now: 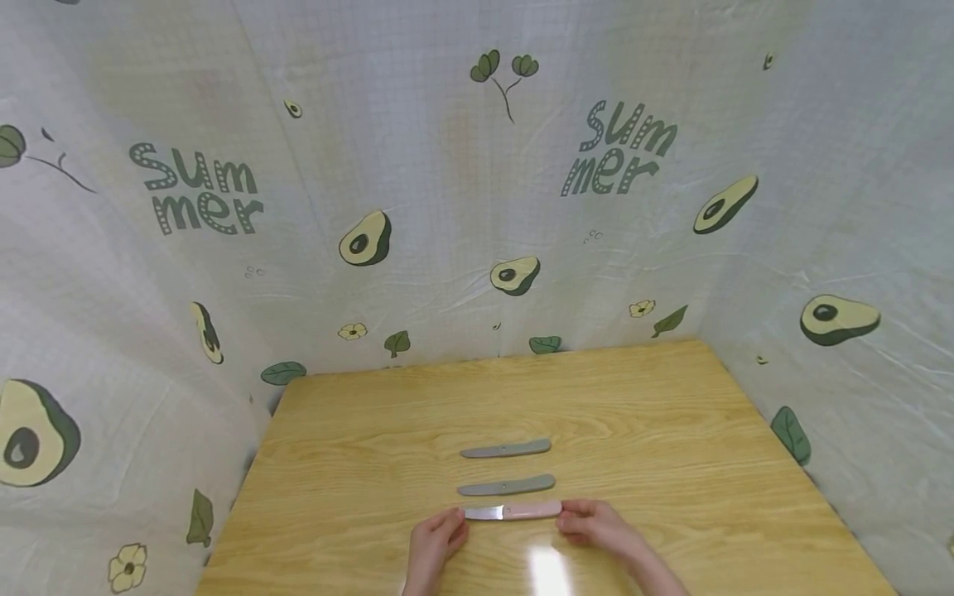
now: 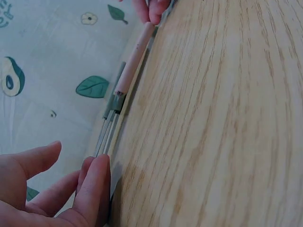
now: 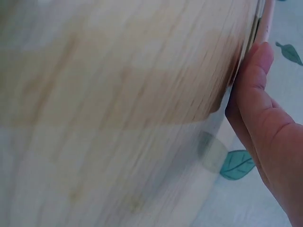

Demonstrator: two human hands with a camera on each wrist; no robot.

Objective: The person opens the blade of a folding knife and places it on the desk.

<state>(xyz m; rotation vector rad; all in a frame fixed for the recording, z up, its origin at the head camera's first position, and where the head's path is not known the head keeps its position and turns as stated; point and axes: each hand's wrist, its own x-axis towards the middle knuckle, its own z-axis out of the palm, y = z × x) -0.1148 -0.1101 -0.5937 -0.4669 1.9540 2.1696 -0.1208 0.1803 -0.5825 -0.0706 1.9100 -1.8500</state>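
Observation:
A knife with a pink handle [image 1: 532, 511] lies crosswise low over the wooden table, its blade pointing left. The fingertips of my left hand [image 1: 435, 542] pinch the blade's tip and hide it. At the other side my right hand [image 1: 599, 527] holds the handle's end between thumb and fingers. Just beyond, two knives with grey-green handles, a nearer one [image 1: 507, 486] and a farther one [image 1: 505, 449], lie parallel to the pink one. In the left wrist view the pink handle [image 2: 136, 59] slants up toward my right hand's fingers.
The wooden table [image 1: 358, 447] runs back to a hanging cloth [image 1: 432, 165] printed with avocados, leaves and lettering. More of this cloth stands along the left and right edges. A bright reflection lies on the tabletop in front of the knives.

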